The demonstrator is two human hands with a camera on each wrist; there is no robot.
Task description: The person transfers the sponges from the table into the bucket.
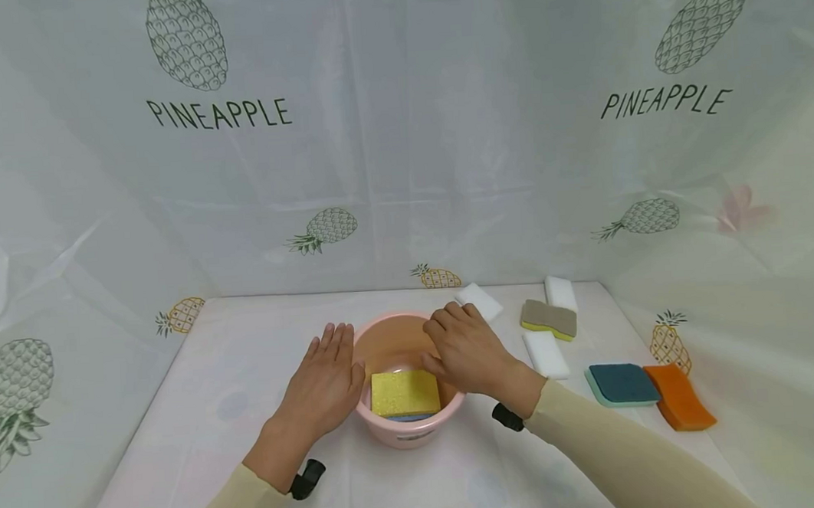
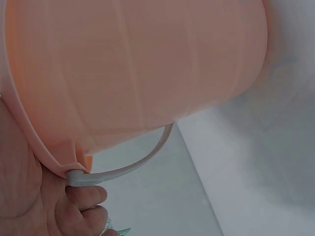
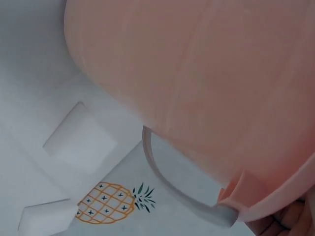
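A pink bucket (image 1: pixel 399 435) stands between the two hands, its grey handle (image 2: pixel 130 168) hanging at the far side. Inside it lies a yellow sponge (image 1: pixel 405 393), with something blue showing beneath its near edge. My left hand (image 1: pixel 327 385) rests against the left of the rim, fingers straight and pointing away. On the right side, my right hand (image 1: pixel 470 350) grips the rim with bent fingers, its thumb over the inside. The right wrist view shows curled fingers (image 3: pixel 290 219) under the rim by the handle joint.
To the right lie several white sponges (image 1: pixel 546 355), a grey-and-yellow sponge (image 1: pixel 548 317), a dark teal sponge (image 1: pixel 623 385) and an orange sponge (image 1: pixel 682 398). A white pineapple-print sheet (image 1: pixel 402 154) rises behind and at both sides of the white-covered table (image 1: pixel 246 347).
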